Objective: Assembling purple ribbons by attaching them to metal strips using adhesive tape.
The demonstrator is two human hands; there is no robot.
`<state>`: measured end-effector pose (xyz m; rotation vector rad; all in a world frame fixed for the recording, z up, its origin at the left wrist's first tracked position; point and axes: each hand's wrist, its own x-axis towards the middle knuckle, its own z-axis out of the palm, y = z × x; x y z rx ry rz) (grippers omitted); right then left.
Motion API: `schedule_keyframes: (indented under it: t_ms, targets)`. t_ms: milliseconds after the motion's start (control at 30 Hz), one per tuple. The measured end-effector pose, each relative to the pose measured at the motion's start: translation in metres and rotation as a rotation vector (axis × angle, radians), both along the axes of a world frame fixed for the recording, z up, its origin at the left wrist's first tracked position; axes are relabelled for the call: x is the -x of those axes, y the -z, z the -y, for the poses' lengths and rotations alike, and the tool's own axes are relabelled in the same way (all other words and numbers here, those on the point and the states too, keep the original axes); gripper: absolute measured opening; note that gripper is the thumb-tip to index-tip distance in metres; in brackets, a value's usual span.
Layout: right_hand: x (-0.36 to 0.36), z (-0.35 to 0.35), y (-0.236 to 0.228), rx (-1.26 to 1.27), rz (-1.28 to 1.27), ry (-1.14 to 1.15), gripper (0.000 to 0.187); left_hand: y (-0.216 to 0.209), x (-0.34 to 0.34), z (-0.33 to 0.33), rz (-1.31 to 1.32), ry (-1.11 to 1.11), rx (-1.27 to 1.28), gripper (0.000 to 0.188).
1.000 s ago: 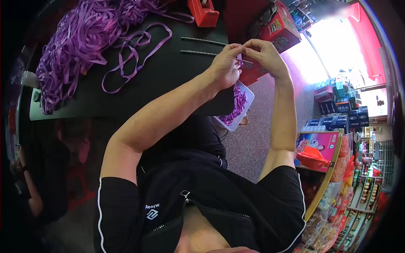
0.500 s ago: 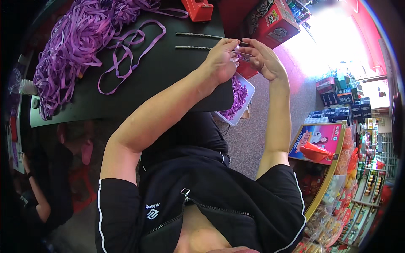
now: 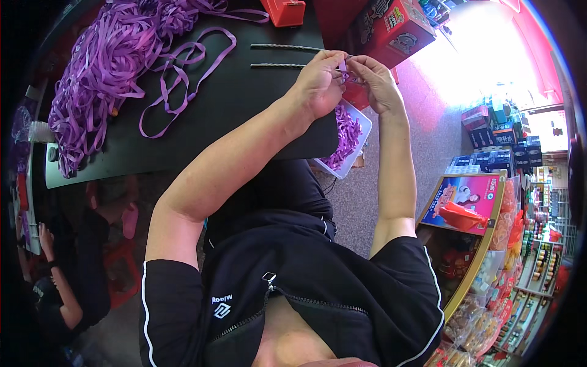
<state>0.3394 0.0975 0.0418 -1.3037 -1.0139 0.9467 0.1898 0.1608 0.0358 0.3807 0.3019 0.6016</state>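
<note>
Over the right edge of the black table, my left hand (image 3: 319, 85) is closed in a pinch on a short piece of purple ribbon (image 3: 343, 63). My right hand (image 3: 380, 88) meets it there, thumb and fingers pressed together; what lies between them is too small to make out. Two thin, twisted metal rods, an upper rod (image 3: 284, 46) and a lower rod (image 3: 276, 65), run side by side along the table toward my hands. Their right ends are partly hidden by my fingers. Below my hands, a clear plastic bin (image 3: 362, 136) holds many purple pieces (image 3: 347, 137).
A large heap of purple straps (image 3: 116, 67) covers the left of the black table (image 3: 244, 122), with one loose looped strap (image 3: 183, 76) beside it. A red tape dispenser (image 3: 284, 12) stands at the far edge. Another person's hand (image 3: 46, 238) shows at far left; a display case (image 3: 455, 269) stands right.
My right hand has moved left and its spread fingers have closed into a pinch against my left hand. The purple piece between them shows more clearly. The other person's hand has risen.
</note>
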Motion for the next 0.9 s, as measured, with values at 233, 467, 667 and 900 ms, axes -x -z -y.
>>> schedule_keyframes:
  t_ms: [233, 467, 667, 900]
  targets:
    - [-0.021, -0.012, -0.021, 0.187, 0.047, -0.112, 0.021, -0.005, 0.001, 0.003, 0.005, -0.032, 0.087, 0.023]
    - [-0.029, -0.042, -0.047, 0.398, 0.608, -0.308, 0.022, -0.011, 0.005, 0.003, 0.026, 0.008, 0.118, 0.037]
    - [-0.019, -0.051, -0.058, 0.513, 0.793, -0.356, 0.024, -0.01, 0.004, 0.004, 0.045, 0.007, 0.121, 0.041]
    - [-0.03, -0.059, -0.042, 0.513, 0.991, -0.296, 0.035, -0.01, 0.004, 0.005, 0.048, 0.019, 0.085, 0.044]
